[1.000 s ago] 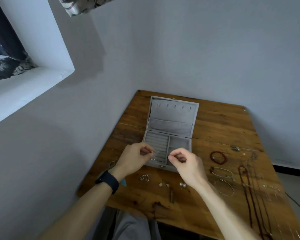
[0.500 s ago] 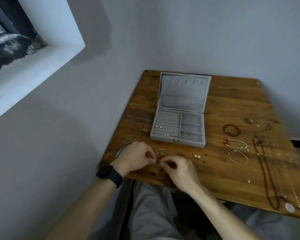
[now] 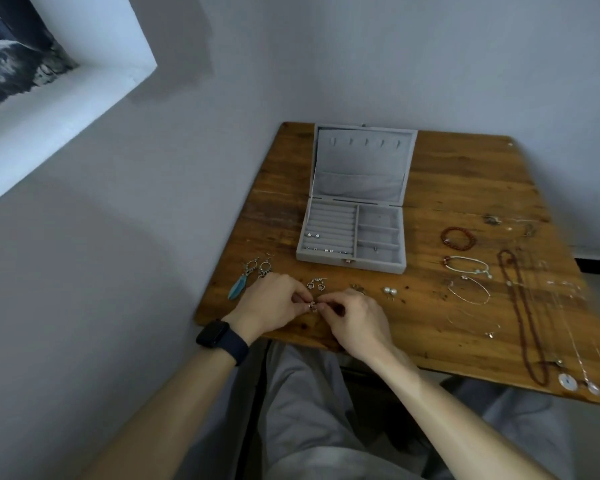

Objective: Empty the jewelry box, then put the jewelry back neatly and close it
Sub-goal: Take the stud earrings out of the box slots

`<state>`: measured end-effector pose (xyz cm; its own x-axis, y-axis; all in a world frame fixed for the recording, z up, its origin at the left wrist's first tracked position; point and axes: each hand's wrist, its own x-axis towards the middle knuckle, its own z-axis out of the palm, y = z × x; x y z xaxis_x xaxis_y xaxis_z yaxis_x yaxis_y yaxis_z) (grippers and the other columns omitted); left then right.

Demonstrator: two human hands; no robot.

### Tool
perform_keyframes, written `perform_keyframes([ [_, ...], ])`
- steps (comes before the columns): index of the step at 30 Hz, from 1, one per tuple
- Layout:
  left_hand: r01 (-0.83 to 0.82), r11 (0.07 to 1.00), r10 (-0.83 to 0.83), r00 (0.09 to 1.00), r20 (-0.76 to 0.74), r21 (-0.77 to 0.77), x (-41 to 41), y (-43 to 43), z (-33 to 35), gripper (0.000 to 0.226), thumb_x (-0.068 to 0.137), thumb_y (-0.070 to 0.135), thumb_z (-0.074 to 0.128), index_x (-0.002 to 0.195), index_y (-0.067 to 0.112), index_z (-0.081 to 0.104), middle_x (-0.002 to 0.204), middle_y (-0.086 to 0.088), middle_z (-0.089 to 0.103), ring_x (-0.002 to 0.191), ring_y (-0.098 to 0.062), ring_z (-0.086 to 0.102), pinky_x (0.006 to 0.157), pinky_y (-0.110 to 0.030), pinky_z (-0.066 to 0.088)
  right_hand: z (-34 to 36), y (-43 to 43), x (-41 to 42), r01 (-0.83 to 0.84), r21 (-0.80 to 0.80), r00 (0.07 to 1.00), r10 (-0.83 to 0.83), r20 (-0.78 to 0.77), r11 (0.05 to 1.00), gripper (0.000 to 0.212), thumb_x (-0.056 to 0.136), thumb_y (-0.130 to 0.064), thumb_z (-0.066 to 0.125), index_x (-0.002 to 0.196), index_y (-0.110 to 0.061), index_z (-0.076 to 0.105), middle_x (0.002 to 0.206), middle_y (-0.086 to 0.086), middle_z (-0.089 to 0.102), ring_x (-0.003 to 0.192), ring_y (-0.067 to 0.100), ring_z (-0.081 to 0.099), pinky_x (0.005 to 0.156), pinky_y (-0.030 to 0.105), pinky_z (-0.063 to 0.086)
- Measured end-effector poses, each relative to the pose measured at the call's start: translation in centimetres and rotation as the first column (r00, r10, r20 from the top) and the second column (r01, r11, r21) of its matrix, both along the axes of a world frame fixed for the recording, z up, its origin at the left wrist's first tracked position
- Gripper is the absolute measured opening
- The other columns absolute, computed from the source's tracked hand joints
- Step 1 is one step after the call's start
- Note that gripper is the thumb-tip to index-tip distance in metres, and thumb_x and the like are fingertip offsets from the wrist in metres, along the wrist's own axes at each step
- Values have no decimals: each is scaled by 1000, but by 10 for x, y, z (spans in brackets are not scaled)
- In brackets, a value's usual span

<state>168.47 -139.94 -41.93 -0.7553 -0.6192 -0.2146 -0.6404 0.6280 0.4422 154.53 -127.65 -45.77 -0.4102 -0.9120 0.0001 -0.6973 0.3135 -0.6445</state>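
Refill step: left hand (image 3: 271,306), right hand (image 3: 357,320) grips both pinching small silver earring (image 3: 313,306); next, likely seat it in open grey felt jewelry box (image 3: 312,259).

Dim, soft window daylight; slight blur, wide-angle edge distortion

Black wristwatch (image 3: 222,337), grey trousers (image 3: 312,410)

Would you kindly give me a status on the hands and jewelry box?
Left hand and right hand pinch one small earring. Jewelry box open, a few studs inside. Earring pair lies between hands and box.
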Motion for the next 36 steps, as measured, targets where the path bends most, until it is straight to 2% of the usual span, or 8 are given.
perform_keyframes([
  [5, 10, 999, -9, 999, 33, -34, -1, 2, 2, 26, 94, 34, 68, 119, 32, 70, 105, 13, 70, 92, -3, 63, 85, -30, 56, -2, 6, -2, -25, -15, 1000, 25, 9, 1000, 29, 96, -33, 65, 123, -27, 71, 111, -7, 66, 97, 9, 62, 78, 16, 40],
  [9, 16, 998, -12, 999, 53, -60, -4, 2, 3, 26, 94, 35, 67, 120, 32, 70, 106, 13, 71, 93, -4, 64, 85, -30, 57, -1, 8, -2, -48, -35, 999, 48, 8, 998, 32, 95, -37, 65, 126, -26, 69, 111, -7, 65, 93, 5, 59, 77, 15, 42],
  [17, 34, 994, -23, 995, 96, -108, -2, 2, 9, 24, 94, 31, 67, 117, 32, 71, 104, 13, 73, 90, -2, 64, 84, -26, 55, -1, 6, -1, -58, -31, 998, 58, 1, 998, 34, 95, -32, 67, 127, -23, 69, 116, -4, 65, 102, 12, 63, 82, 16, 40],
  [20, 48, 984, -32, 995, 93, -171, -1, 3, 14, 24, 95, 34, 65, 118, 33, 70, 110, 13, 70, 97, -4, 63, 80, -21, 48, -1, 10, -4, -61, -34, 998, 62, 12, 998, 33, 94, -28, 68, 127, -22, 69, 116, -4, 63, 103, 14, 63, 85, 15, 41],
  [23, 32, 959, -15, 998, 60, -280, 1, 3, 16, 27, 97, 41, 59, 121, 33, 68, 116, 8, 65, 106, -12, 59, 84, -28, 48, 2, 15, -9, -97, -30, 995, 98, 2, 995, 35, 95, -26, 65, 130, -22, 66, 120, -5, 61, 109, 12, 60, 88, 15, 40],
  [26, -38, 949, 39, 999, -4, -314, 2, -4, 16, 29, 98, 41, 55, 124, 33, 64, 123, 6, 62, 113, -15, 54, 92, -37, 49, 11, 17, -16, -140, -33, 990, 140, -26, 990, 34, 96, -27, 64, 130, -23, 65, 123, -7, 60, 112, 10, 58, 89, 12, 37],
  [32, -163, 932, 141, 986, -91, -323, -12, -33, 17, 40, 98, 37, 55, 137, 34, 53, 138, 0, 51, 122, -21, 51, 94, -41, 50, 41, -5, -48, -130, -107, 984, 115, -135, 986, 31, 97, -27, 63, 127, -20, 67, 121, -6, 62, 109, 9, 60, 90, 17, 42],
  [36, -202, 943, 175, 977, -121, -265, -30, -57, 16, 41, 99, 37, 52, 140, 36, 49, 138, -1, 49, 123, -23, 51, 94, -43, 50, 49, -35, -71, -97, -111, 979, 75, -187, 989, 32, 96, -25, 64, 127, -18, 67, 117, -3, 64, 104, 11, 63, 88, 18, 47],
])
